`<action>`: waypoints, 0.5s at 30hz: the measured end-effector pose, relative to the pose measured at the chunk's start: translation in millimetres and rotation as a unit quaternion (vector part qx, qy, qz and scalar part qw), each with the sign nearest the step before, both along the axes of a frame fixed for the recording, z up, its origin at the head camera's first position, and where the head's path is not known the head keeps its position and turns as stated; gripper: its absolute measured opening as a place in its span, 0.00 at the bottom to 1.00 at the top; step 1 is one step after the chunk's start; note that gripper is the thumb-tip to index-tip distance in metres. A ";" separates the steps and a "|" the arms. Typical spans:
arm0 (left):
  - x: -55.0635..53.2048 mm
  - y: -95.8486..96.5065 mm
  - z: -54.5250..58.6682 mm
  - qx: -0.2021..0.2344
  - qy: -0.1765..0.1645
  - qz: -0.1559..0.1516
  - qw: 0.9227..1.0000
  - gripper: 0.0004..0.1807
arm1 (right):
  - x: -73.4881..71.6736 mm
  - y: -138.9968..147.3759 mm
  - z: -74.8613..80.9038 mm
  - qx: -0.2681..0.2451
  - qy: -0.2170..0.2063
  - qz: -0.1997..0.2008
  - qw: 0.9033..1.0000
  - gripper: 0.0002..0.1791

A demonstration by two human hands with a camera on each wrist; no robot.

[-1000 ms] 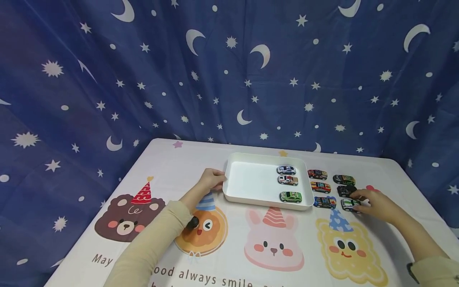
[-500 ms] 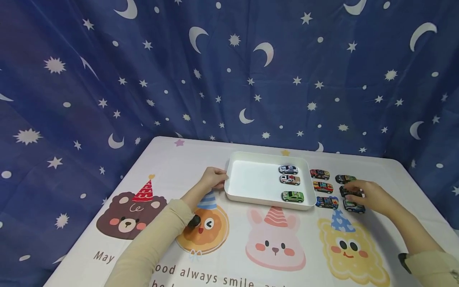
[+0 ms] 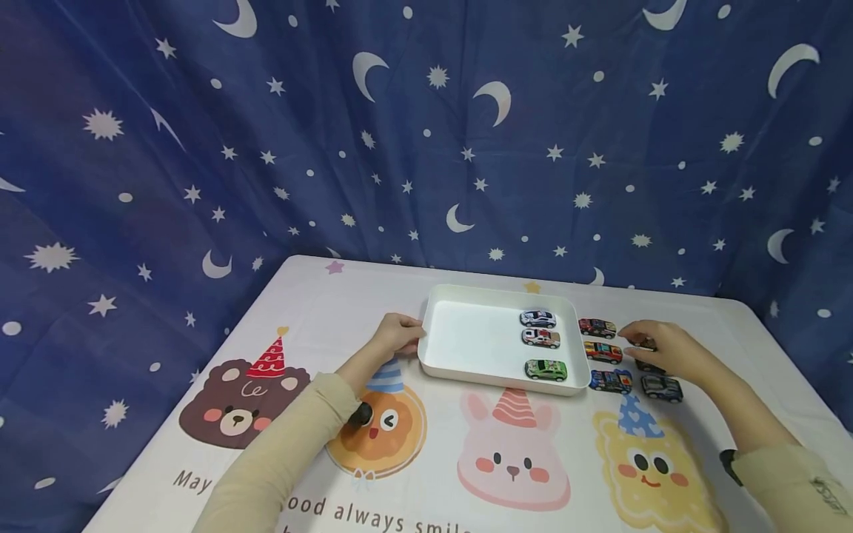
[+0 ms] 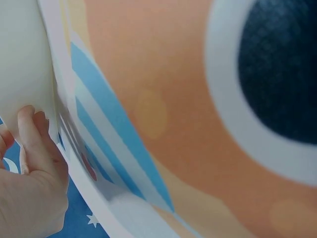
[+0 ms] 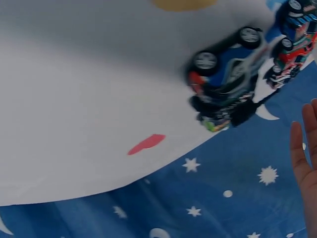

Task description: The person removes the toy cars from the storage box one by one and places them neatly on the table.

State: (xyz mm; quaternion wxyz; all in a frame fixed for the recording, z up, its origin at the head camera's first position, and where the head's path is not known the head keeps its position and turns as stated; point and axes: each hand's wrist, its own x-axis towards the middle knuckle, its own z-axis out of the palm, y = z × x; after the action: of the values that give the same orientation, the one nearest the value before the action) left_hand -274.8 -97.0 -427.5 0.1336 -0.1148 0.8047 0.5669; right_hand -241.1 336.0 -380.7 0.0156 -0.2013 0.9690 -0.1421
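Observation:
My left hand (image 3: 398, 337) grips the left end of a shallow white tray (image 3: 493, 377); its fingers (image 4: 30, 141) lie against the tray wall in the left wrist view. Inside the tray, along its right side, sit a white-and-blue toy car (image 3: 537, 318), a white-and-tan one (image 3: 540, 338) and a green one (image 3: 546, 370). My right hand (image 3: 669, 348) reaches over the right column of cars outside the tray, partly hiding the upper two. Its fingertips point toward a red-and-black toy car (image 3: 597, 328), with nothing held. A dark toy car (image 3: 662, 389) lies uncovered nearest me.
Beside the tray's right wall stand an orange-red toy car (image 3: 603, 352) and a blue one (image 3: 611, 381). A white tablecloth with cartoon prints (image 3: 513, 459) covers the table. Behind it hangs a blue curtain (image 3: 400, 148) with moons and stars.
My right hand has moved from the nearest car of the right column, across the black one, to the far end and leftward. My left hand stays at the tray.

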 end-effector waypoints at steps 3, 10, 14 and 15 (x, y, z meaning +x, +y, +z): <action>1.5 -1.2 -0.5 -0.001 0.003 -0.003 1.000 0.17 | -5.9 -10.3 4.2 -0.001 -0.001 0.005 1.000 0.17; 0.6 -2.3 -1.9 0.001 0.001 0.013 1.000 0.16 | -22.0 -32.0 9.4 -0.013 -0.013 0.029 0.999 0.17; -0.6 -1.6 -1.2 0.009 -0.007 0.009 1.000 0.17 | -30.1 -39.9 10.0 -0.016 -0.014 0.039 0.999 0.16; -0.5 -1.7 -0.7 0.010 -0.008 0.006 1.000 0.17 | -32.4 -41.9 9.7 -0.016 -0.012 0.043 0.999 0.16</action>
State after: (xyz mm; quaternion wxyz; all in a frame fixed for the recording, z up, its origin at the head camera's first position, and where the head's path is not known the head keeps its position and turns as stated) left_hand -275.4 -98.7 -428.2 0.1375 -0.1230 0.7975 0.5745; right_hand -273.5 294.1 -371.0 0.0299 -0.2412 0.9569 -0.1588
